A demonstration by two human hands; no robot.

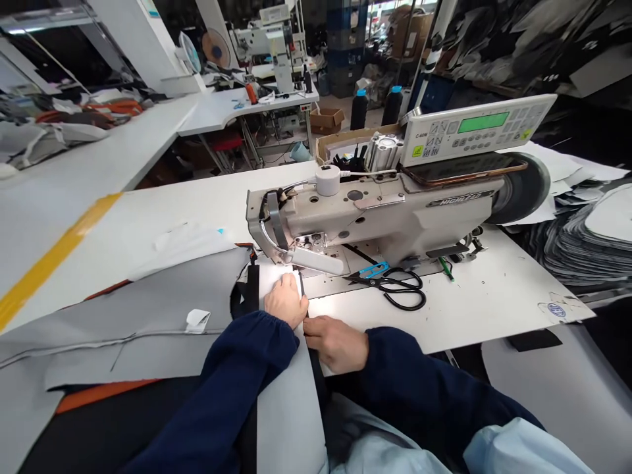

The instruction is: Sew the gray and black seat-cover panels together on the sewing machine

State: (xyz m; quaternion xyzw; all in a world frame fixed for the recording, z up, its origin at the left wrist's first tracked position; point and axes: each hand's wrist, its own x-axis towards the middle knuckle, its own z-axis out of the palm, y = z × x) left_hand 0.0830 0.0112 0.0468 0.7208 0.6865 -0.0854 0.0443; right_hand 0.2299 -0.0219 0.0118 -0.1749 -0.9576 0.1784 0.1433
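Observation:
My left hand (285, 301) rests on a white fabric panel (276, 276), its fingers gripping the cloth just in front of the sewing machine's needle area. My right hand (336, 342) pinches the panel's edge beside a narrow black strip (301, 284). A grey fabric sheet (133, 309) with orange edging and a small white label spreads left of my hands. A black strap (251, 289) lies where it meets the white panel. The needle and presser foot are hidden behind my hands and the cloth. The HIGHLEAD sewing machine (375, 210) stands just beyond my hands.
Black-handled scissors (395, 286) and blue-handled thread snips (374, 268) lie on the white table (469, 309) right of my hands. A control panel (474, 125) and a phone (459, 170) sit behind the machine. Stacked cut pieces (587, 237) lie at right.

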